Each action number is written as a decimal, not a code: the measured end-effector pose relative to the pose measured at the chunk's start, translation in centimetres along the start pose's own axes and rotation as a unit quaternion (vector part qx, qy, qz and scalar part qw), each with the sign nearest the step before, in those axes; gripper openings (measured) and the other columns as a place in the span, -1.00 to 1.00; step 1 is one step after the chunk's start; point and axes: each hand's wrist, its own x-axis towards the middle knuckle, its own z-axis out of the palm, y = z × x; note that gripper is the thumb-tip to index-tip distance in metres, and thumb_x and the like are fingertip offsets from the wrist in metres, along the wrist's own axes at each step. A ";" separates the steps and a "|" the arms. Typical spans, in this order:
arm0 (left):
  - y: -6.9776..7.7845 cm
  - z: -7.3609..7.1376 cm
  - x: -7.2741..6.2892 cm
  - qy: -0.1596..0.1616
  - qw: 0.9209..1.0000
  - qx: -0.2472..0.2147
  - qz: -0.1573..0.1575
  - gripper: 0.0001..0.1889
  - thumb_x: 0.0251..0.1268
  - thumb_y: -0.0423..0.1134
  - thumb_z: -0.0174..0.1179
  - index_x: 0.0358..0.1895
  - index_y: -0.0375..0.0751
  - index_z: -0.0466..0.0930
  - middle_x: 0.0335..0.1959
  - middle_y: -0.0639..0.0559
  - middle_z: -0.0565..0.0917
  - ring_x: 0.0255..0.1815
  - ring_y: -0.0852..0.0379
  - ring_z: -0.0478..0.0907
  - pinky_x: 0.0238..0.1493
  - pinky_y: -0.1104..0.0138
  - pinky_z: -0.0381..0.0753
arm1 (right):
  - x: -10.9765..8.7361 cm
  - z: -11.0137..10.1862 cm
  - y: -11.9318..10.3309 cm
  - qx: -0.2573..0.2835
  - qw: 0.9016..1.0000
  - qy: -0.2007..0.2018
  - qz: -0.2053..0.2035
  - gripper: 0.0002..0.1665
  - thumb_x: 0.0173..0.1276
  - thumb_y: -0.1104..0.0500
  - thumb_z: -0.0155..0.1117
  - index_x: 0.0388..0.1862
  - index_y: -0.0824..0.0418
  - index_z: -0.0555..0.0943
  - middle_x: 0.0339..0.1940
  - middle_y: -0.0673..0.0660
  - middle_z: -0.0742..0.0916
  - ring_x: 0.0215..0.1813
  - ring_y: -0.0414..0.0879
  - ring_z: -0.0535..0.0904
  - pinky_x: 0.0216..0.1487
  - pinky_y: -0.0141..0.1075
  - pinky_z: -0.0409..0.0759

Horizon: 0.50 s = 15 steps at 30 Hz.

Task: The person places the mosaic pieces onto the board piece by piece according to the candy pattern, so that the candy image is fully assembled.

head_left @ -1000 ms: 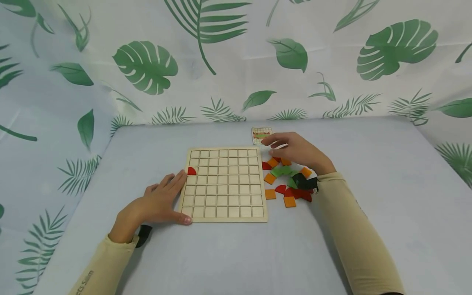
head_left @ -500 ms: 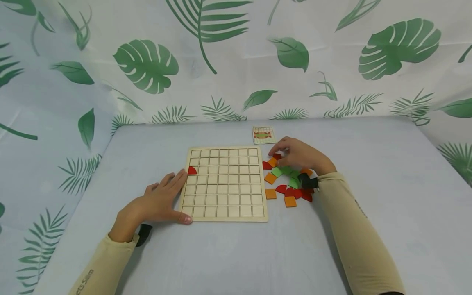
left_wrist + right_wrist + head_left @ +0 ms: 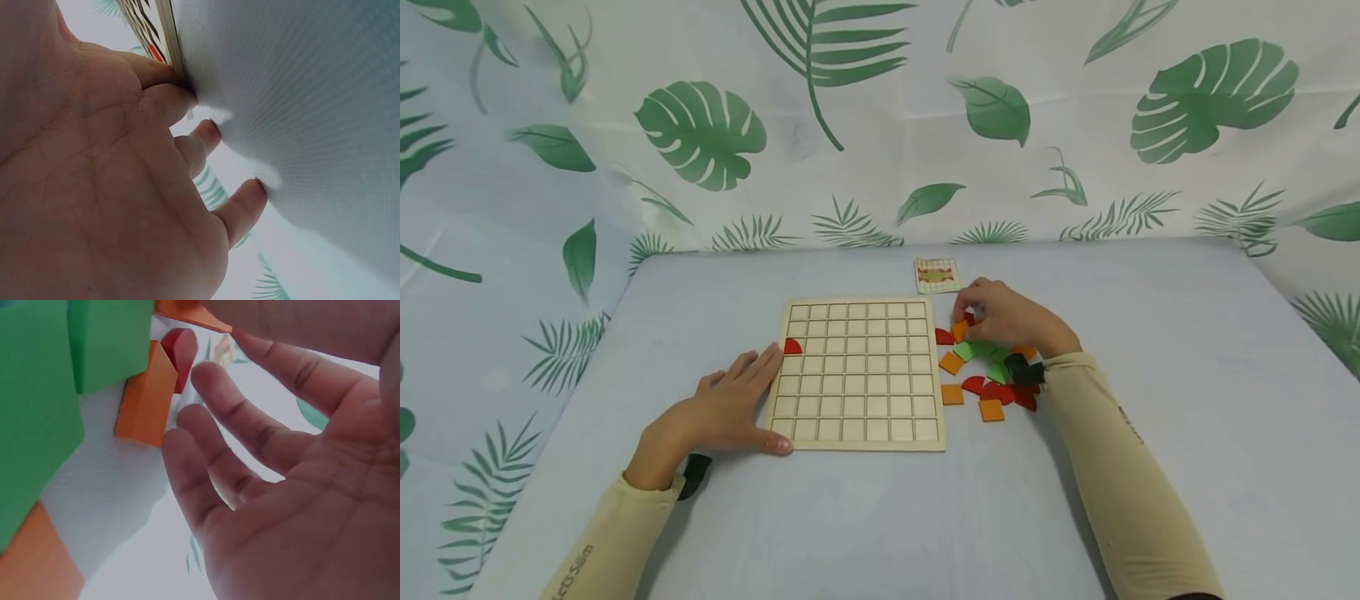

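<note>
Right hand (image 3: 1011, 318) pinches orange tile (image 3: 961, 332), 2 o'clock of board (image 3: 865, 386); left hand (image 3: 726, 414) splayed against 9 o'clock edge. Likely pickup; next needs clean lift.

Pale table (image 3: 865, 525) stretching wide, faintly creased white backdrop (image 3: 880, 162) rising right behind it, bold green leaves (image 3: 700, 133) printed all over, leafy left wall (image 3: 512, 292) joining in, matching right wall (image 3: 1318, 262) opposite, soft light everywhere.

The left grip (image 3: 722, 417) blocks the left edge of the wooden grid board (image 3: 855, 407). Loose tiles (image 3: 997, 372) and the right grip (image 3: 1009, 318), pinching an orange tile (image 3: 960, 331), obstruct the right side. The far edge is accessible left of the pattern card (image 3: 936, 276); the near edge is accessible across the desk (image 3: 865, 525).
</note>
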 end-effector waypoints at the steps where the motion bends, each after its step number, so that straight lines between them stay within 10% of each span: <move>1: 0.0 0.0 0.0 -0.001 1.000 -0.001 -0.001 0.39 0.17 0.30 0.54 0.76 -0.33 -0.22 0.79 -0.23 -0.17 0.74 -0.39 -0.23 0.50 -0.44 -0.07 | 0.0 -0.1 -0.1 0.004 1.000 0.001 0.001 -0.92 0.42 0.33 0.42 -0.17 0.20 0.70 0.08 0.27 0.59 0.14 0.22 0.44 0.09 0.01 0.54; 15: 0.0 -0.1 0.1 -0.003 1.000 0.001 0.000 0.40 0.17 0.29 0.55 0.76 -0.34 -0.24 0.78 -0.25 -0.18 0.73 -0.41 -0.24 0.49 -0.45 -0.07 | -0.1 -0.3 -0.5 0.123 0.992 0.001 0.016 -0.80 0.55 0.20 0.36 0.01 0.31 0.68 -0.13 0.17 0.73 -0.09 0.09 0.59 0.01 -0.11 0.55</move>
